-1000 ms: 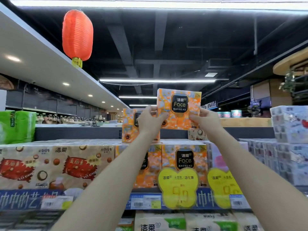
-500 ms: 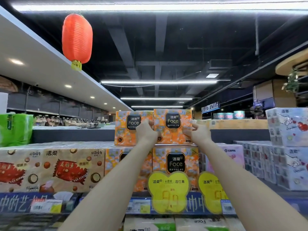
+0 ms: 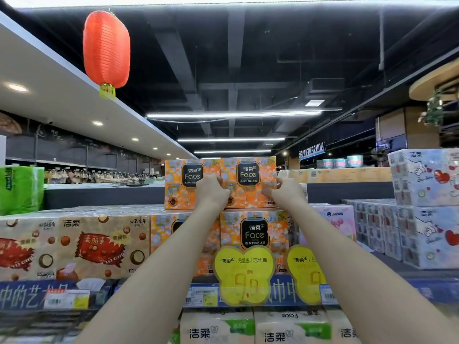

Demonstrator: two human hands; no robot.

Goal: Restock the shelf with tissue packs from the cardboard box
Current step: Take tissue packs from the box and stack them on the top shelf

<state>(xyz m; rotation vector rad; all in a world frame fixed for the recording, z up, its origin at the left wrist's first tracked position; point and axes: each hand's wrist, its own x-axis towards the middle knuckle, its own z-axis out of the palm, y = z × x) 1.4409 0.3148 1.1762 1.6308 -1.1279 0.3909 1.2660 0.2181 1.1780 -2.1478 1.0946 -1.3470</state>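
Note:
An orange "Face" tissue pack [image 3: 248, 181] rests on the second tier of the top shelf, atop another orange pack [image 3: 253, 232]. My left hand [image 3: 212, 191] grips its left edge and my right hand [image 3: 285, 192] grips its right edge. It stands flush beside a matching orange pack [image 3: 182, 182] to its left. The cardboard box is not in view.
Brown tissue packs [image 3: 74, 244] fill the shelf to the left, pink [image 3: 335, 219] and white heart-print packs [image 3: 427, 207] to the right. Yellow price tags [image 3: 244, 274] hang on the shelf edge [image 3: 427, 291]. A red lantern [image 3: 106, 50] hangs above left. More packs [image 3: 248, 328] sit on the lower shelf.
Both hands lowered the orange pack from the air onto the lower orange pack and set it against the neighbouring pack on the left.

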